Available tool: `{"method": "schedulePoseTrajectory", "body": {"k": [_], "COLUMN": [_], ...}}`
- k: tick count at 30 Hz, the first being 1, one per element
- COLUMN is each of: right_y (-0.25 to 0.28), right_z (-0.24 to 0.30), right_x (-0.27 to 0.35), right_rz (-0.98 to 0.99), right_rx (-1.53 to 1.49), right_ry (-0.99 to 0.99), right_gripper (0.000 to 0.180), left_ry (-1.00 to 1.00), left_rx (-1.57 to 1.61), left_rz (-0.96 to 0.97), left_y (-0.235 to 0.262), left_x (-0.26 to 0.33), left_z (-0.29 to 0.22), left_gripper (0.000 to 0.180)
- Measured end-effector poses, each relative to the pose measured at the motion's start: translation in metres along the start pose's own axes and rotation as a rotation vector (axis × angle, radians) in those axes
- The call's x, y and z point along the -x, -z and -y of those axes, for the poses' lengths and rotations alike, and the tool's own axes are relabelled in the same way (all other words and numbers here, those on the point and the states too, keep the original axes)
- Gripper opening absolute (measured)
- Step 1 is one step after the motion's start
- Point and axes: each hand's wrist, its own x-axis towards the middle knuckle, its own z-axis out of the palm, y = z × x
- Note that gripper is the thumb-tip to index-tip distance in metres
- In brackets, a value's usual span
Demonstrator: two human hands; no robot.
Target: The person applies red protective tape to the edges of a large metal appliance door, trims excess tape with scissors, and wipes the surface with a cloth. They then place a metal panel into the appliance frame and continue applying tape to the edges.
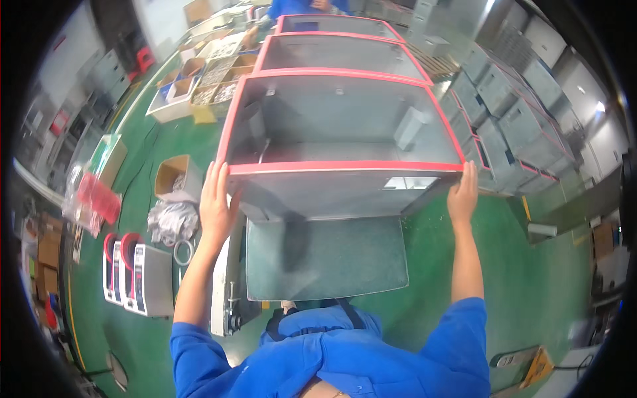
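Grey sheet-metal cabinet [342, 126] with red-trimmed edges stands open-topped in front of the person, and both hands hold its near rim. Far left of the cabinet, red-handled grey panels [136, 275] stand on edge on the green floor [551, 292], with a clear bag of red parts [93, 199] beyond them. Closer to the cabinet's left side sit an open cardboard box [174, 178], a crumpled plastic bag [171, 222] and a small ring [184, 252] on the floor just below it. Farther back on that side, trays of small parts [202, 79] lie in a row. The left hand [215, 199] lies flat and open against the cabinet's near left corner, fingers pointing up to the red edge, thumb toward the front face. Below the cabinet's front, a grey panel [325, 255] hangs down between the two forearms, and a white metal part [225, 292] stands just left of it by the left arm. Behind the cabinet, two more red-rimmed cabinets [335, 50] line up away from the person, and another person in blue [298, 6] is partly seen at their far end. The right hand [463, 196] grips the cabinet's near right corner, fingers curled over the red edge. Right of the cabinet, stacked grey cabinets [511, 119] fill the floor, a white roll [543, 230] lies near them, and a yellow tool [534, 365] rests low on the floor by the right sleeve.
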Motion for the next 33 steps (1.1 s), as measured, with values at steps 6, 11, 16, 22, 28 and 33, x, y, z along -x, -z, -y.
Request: {"method": "schedulePoseTrajectory", "body": {"k": [6,11,16,22,28,33], "right_y": [-0.008,-0.012,0.004,0.029,-0.011,0.001], "right_z": [-0.002,-0.011,0.084,0.217,0.197,0.140], "right_x": [0.001,0.007,0.062,0.206,0.293,0.363], "right_rz": [0.022,-0.093,-0.138,1.139,2.311,2.119], "right_rx": [-0.062,-0.051,-0.389,-1.358,-1.084,-0.689], "right_ry": [0.000,0.103,0.281,0.134,0.137,-0.001], "right_gripper": [0.055,0.052,0.040,0.034,0.042,0.050], "left_ry": [0.050,0.119,0.523,1.160,0.993,1.044], "left_rx": [-0.052,0.023,0.212,0.684,0.611,0.824], "left_rz": [-0.066,-0.023,0.169,0.357,1.174,0.847], "left_y": [-0.007,-0.018,-0.010,0.035,0.058,0.040], "left_x": [0.012,0.050,0.189,0.347,0.410,0.419], "left_z": [-0.001,-0.024,-0.087,-0.139,-0.118,-0.090], "left_gripper": [0.065,0.068,0.070,0.058,0.059,0.059]}}
